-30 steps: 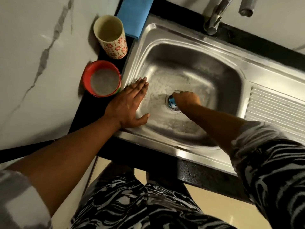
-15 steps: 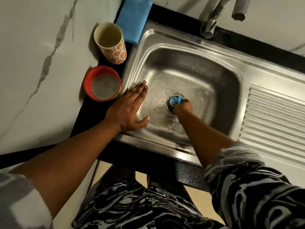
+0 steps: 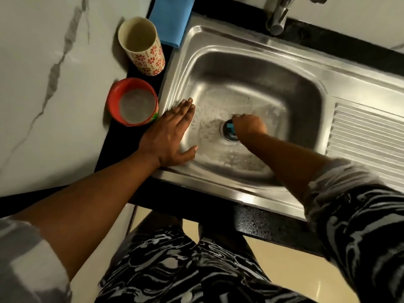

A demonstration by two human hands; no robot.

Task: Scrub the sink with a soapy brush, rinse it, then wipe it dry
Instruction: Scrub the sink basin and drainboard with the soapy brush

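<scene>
A stainless steel sink (image 3: pixel 258 62) fills the middle of the head view, its floor wet and flecked with soap foam. My right hand (image 3: pixel 249 125) grips a small blue brush (image 3: pixel 230 127) down in the basin, right on the drain. Only a bit of the brush shows past my fingers. My left hand (image 3: pixel 168 136) lies flat on the sink's left rim with straight fingers. A folded blue cloth (image 3: pixel 172 18) lies on the counter at the back left of the sink.
A red bowl (image 3: pixel 113 99) of cloudy liquid and a cream cup (image 3: pixel 150 55) with red flowers stand left of the sink. The tap (image 3: pixel 277 16) rises at the back. A ribbed drainboard (image 3: pixel 367 145) runs to the right. Marble wall on the left.
My right hand has shifted the brush a little back and forth over the drain. My left hand has stayed on the rim. The camera has drifted slightly.
</scene>
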